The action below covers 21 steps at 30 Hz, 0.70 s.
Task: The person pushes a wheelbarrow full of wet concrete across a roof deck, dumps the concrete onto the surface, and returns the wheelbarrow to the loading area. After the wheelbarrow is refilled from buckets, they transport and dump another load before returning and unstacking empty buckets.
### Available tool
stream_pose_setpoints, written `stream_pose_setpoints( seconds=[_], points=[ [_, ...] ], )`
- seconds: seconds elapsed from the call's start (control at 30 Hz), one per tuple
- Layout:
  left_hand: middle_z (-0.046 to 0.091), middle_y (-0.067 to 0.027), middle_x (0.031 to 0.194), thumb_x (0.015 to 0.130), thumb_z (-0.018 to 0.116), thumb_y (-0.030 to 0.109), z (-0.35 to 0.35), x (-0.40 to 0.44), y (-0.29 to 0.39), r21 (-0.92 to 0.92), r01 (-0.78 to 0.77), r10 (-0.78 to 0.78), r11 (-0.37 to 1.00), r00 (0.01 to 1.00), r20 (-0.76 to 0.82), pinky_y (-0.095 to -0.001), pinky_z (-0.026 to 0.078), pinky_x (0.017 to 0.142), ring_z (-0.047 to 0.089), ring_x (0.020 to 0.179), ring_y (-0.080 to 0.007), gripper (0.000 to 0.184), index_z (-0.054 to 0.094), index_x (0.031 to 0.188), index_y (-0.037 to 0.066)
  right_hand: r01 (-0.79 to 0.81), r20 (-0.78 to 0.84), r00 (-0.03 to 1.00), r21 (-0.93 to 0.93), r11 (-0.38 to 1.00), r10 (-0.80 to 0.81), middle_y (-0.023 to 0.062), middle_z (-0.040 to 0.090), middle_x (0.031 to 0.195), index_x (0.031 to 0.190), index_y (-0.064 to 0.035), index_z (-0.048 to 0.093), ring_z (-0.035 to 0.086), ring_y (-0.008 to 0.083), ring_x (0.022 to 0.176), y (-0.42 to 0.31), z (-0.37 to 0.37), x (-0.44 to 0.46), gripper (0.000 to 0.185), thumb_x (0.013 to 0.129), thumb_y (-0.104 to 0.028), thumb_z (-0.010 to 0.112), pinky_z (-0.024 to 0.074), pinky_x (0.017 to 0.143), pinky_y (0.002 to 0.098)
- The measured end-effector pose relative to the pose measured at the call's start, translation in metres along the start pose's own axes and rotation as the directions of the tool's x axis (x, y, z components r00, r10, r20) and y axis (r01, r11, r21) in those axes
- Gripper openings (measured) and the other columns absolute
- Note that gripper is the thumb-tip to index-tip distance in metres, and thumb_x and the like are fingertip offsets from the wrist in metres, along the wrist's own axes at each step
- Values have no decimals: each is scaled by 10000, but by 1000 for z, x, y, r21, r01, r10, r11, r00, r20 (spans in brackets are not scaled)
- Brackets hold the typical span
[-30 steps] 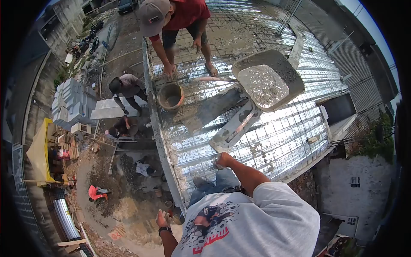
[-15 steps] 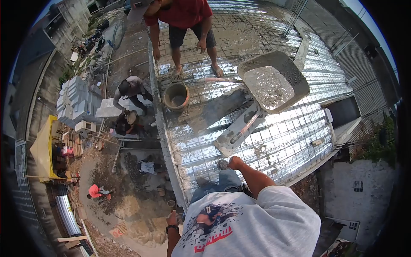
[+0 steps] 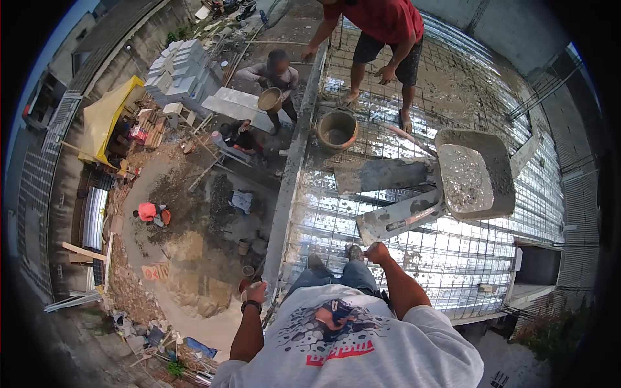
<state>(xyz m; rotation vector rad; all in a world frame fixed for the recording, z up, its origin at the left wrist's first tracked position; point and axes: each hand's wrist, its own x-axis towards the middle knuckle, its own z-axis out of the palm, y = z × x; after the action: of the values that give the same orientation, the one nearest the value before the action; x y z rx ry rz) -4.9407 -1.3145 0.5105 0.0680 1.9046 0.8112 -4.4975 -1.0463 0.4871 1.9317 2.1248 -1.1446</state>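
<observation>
My left hand (image 3: pixel 254 293), with a dark watch on its wrist, is held out beside the slab edge with its fingers curled. Nothing shows in it; a small reddish-brown thing (image 3: pixel 244 284) appears just behind it, too unclear to name. My right hand (image 3: pixel 376 252) is closed in front of my body above the steel mesh, with no object visible in it. Nearest to it is the board (image 3: pixel 369 226) under the wheelbarrow handle (image 3: pixel 404 223). The wheelbarrow (image 3: pixel 508 171) holds wet grey concrete (image 3: pixel 467 178). A bucket (image 3: pixel 337 130) stands on the deck to the left of the wheelbarrow.
A person in a red shirt (image 3: pixel 388 22) stands bent on the deck behind the bucket. The concrete edge (image 3: pixel 291 187) drops to the ground on the left. Down there a worker holds a round bucket (image 3: pixel 270 99). Reinforcing mesh covers the metal deck; an opening (image 3: pixel 540 265) lies at right.
My view has swung left, so the deck sits further right. My left hand has come up and further into view. The worker below now holds the bucket raised; the red-shirted person reaches toward the edge.
</observation>
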Motion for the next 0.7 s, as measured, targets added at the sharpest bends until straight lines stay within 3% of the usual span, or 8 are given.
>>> stream_pose_setpoints(
  seconds=[0.1,0.23,0.3,0.37,0.4,0.53,0.63,0.7],
  points=[
    [610,-6,778,763,713,350,7,-8,-3,19,30,-30,999,999,34,-297,472,524,567,613,-122,299,631,900,98,153,56,987,8,988,-153,87,593,521,602,-12,638,560,172,442,4,-4,0,395,693,-379,752,474,489,331],
    [612,-6,797,756,718,317,10,-16,-6,4,56,-56,998,996,70,-295,466,525,567,634,-122,305,638,930,79,178,69,984,-264,948,-166,73,634,612,650,-65,664,621,193,601,19,6,6,370,771,-415,650,489,609,348],
    [636,-47,862,751,723,272,10,-19,-7,39,41,-43,998,997,60,-302,488,547,603,682,-150,418,607,1077,37,253,78,967,-288,924,-241,66,643,667,690,-97,675,622,214,642,51,28,19,324,797,-396,609,488,636,348],
    [646,-75,899,745,729,240,4,-12,-12,18,131,-132,991,986,102,-308,501,564,623,713,-169,492,572,1153,14,61,88,995,-224,973,-42,66,652,695,693,-92,674,624,227,660,28,14,7,305,790,-376,619,493,651,365],
    [648,-85,909,748,726,223,4,-12,-9,29,115,-118,993,986,115,-310,505,570,627,719,-175,504,556,1171,10,268,49,962,-336,903,-268,82,657,712,692,-83,677,636,240,705,68,47,26,295,777,-362,630,493,667,382],
    [646,-107,954,763,705,165,0,-14,-2,1,100,-99,995,985,144,-316,514,588,632,727,-187,524,511,1224,8,66,90,995,-158,985,-52,80,666,744,793,-112,709,649,272,778,44,36,17,256,767,-356,638,508,712,380],
    [639,-109,987,773,692,139,-4,-7,-2,-9,99,-97,995,986,140,-324,516,593,630,726,-189,519,498,1239,15,108,185,980,-159,981,-78,235,659,878,825,41,672,651,314,880,41,44,27,494,649,-406,789,505,781,381],
    [635,-109,1001,773,692,136,-4,4,-2,63,69,-75,996,991,111,-333,516,595,631,733,-191,516,498,1237,18,31,152,988,-167,985,-5,140,665,865,848,-64,703,648,300,853,28,35,14,376,720,-418,710,507,771,383]
  ],
)
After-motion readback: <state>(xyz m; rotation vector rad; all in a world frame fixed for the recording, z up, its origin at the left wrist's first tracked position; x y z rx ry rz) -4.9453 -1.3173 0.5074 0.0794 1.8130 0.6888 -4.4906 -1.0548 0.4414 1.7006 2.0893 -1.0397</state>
